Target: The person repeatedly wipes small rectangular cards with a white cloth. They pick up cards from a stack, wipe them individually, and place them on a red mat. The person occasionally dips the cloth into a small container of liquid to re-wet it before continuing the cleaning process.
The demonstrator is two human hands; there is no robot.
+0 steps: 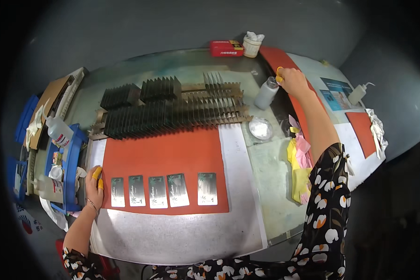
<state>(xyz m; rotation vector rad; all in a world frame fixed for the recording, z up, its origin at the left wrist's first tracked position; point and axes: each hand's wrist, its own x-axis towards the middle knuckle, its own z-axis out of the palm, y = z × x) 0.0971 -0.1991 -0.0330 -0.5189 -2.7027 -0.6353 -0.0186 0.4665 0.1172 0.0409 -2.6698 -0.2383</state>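
Note:
My left hand [94, 187] rests at the left edge of the red mat [163, 154], its fingers stretched out and apart, with yellow finger cots on some. On the mat lie several silver-and-green printed cards [177, 190] in a row, spaced apart. At the far right, my right hand [292, 81] is beside the mouth of a whitish bottle [266, 94]. Its fingers, also in yellow cots, are bent together; whatever may be between them is hidden. A small clear dish [260, 128] sits just nearer than the bottle.
Behind the mat, slotted racks [224, 100] hold many upright dark cards. Blue trays [72, 172] with bottles stand at left. Yellow and pink cloths [299, 163] lie at right, near a squeeze bottle [358, 94]. A red box [226, 48] and a tissue-filled cup [252, 46] are at the back.

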